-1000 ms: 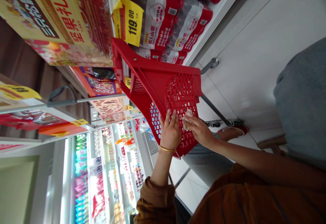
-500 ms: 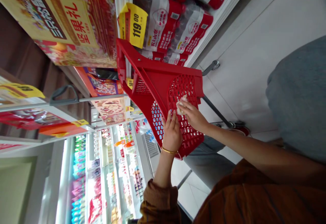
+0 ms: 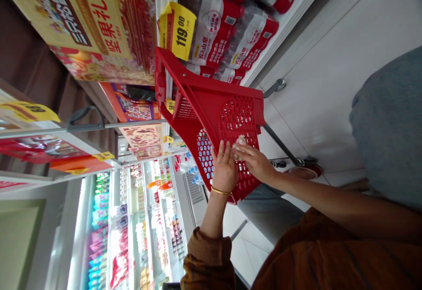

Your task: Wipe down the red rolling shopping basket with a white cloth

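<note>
The picture is turned sideways, with the floor to the right. A red plastic shopping cart (image 3: 211,89) with honeycomb-holed panels and grey metal legs stands before me. My right hand (image 3: 259,163) presses a crumpled pale cloth (image 3: 240,141) against the holed panel, its fingers bent over it. Beside it, my left hand (image 3: 225,170), with a gold bangle at the wrist, lies on the cart's side. Its fingers are stretched out flat and close together near the panel's edge; the thumb is hidden. The two hands are close together.
Packs of red-labelled bottles (image 3: 214,28) sit on a low shelf beside the cart. Yellow price tags (image 3: 181,32) hang near nut gift boxes (image 3: 82,21). A lit display of packaged goods (image 3: 148,219) stands beyond. A wheel (image 3: 280,84) rests on the tiled floor (image 3: 329,87).
My right hand and the cloth have shifted slightly across the panel. The left hand stays on the cart's side. The whole view has moved a little.
</note>
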A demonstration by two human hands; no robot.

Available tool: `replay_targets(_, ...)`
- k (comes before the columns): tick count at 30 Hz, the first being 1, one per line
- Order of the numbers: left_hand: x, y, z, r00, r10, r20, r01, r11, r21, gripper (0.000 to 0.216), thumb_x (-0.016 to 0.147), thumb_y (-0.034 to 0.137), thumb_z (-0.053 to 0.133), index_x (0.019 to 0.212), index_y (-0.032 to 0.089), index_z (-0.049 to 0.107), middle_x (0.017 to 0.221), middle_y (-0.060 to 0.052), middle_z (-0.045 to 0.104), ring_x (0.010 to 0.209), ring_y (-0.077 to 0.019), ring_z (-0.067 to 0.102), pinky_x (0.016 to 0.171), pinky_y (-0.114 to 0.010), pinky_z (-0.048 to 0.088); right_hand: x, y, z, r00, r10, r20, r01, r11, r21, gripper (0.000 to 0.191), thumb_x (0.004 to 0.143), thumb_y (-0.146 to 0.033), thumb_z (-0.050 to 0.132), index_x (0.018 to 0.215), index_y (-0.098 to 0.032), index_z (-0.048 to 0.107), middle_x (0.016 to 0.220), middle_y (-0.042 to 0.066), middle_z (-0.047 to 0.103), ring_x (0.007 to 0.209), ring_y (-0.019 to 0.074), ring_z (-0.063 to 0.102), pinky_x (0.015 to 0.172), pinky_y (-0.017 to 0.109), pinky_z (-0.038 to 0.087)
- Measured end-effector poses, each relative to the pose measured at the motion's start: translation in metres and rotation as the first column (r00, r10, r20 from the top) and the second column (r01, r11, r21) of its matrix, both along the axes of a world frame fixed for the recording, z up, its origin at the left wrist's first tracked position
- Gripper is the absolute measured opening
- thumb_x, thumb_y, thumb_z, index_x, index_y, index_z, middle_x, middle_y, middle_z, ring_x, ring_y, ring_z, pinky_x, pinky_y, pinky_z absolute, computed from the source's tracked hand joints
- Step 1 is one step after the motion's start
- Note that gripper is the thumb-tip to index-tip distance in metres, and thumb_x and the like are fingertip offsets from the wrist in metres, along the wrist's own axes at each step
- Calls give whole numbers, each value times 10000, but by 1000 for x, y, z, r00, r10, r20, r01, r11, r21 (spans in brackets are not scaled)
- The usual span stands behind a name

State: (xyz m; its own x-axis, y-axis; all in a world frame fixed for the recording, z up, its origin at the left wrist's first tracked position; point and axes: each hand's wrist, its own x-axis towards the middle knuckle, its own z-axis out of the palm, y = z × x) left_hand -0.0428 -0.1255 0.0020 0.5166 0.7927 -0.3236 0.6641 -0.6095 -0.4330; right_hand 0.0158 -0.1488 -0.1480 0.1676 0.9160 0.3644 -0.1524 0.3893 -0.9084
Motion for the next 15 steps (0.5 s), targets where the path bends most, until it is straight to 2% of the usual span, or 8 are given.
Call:
replay_targets(5,-2,4,9,999,-34,7,34,998,-52,463,850,88,421,1309,111,479,1399,-144,483,1429,-261,174,1151,-589,194,7,-12,-5,998,-18,52,15,998,57,413,837,-38,433,1145,-215,644,1161,88,651,1114,225,588,947,438,517)
replay_targets(8,-8,4,13,996,-30,82,32,999,-23,535,862,95,405,1395,103,360,1454,-155,405,1439,-245,125,1147,-545,249,16,-4,-2,998,-53,29,51,997,50,388,819,-37,441,1069,-223,672,1077,72,675,1034,211,619,910,410,536)
replay_targets(12,-14,-3,9,978,27,206,-29,1000,9,670,851,25,349,1478,102,127,1542,-176,185,1443,-254,14,1142,-544,256,23,27,14,993,-102,-51,103,995,4,447,826,-16,399,1181,-186,612,1246,109,593,1199,211,529,1018,429,463)
replay_targets(15,-14,-10,3,962,59,266,-60,998,-2,797,780,-66,304,1491,143,11,1566,-142,53,1429,-264,-67,1145,-556,232,20,54,23,996,-48,-72,51,998,31,538,852,-10,358,1330,-220,489,1419,81,458,1348,196,376,1112,469,356)
